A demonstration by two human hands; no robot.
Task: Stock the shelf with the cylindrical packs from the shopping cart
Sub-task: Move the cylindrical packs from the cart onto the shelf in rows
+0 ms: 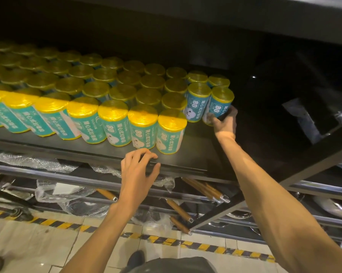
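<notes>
Yellow-topped pack (218, 104): light, slick wrap, so my right hand (225, 123) clamps its lower wall; left hand (139, 167) loose, holding nothing.

The right hand (225, 120) reaches toward one o'clock, fingers curled in a grip; the left hand (137, 170) rests open, fingers loosely bent.

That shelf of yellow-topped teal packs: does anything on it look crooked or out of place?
Nothing stands out. The yellow-topped teal cylindrical packs stand upright in close rows on the black shelf. The right hand grips the rightmost pack, level with its neighbour. The left hand rests at the shelf edge.
</notes>
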